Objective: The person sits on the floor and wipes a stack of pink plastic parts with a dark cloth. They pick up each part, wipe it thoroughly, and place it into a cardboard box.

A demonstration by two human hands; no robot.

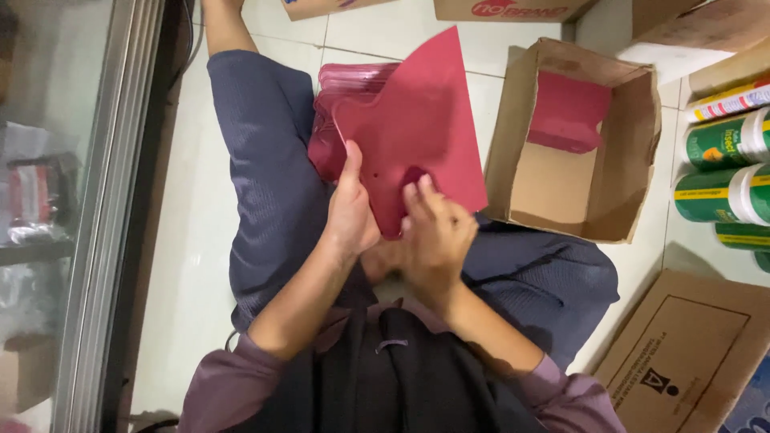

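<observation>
Left grip [350, 210]: clenched on the red sheet [417, 132], thumb on top.
Right grip [437, 232]: fingertips pinching the sheet's lower edge.
Sheet: at 12 o'clock from both hands, over the lap.
Stack [337, 104]: red pieces at 11 o'clock, beneath the sheet.
Box [573, 144]: open carton at 2 o'clock, one red piece inside.
Cans [726, 172]: green, at 3 o'clock.

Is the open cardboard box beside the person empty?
No, the open cardboard box holds a dark red sheet leaning against its far wall.
</observation>
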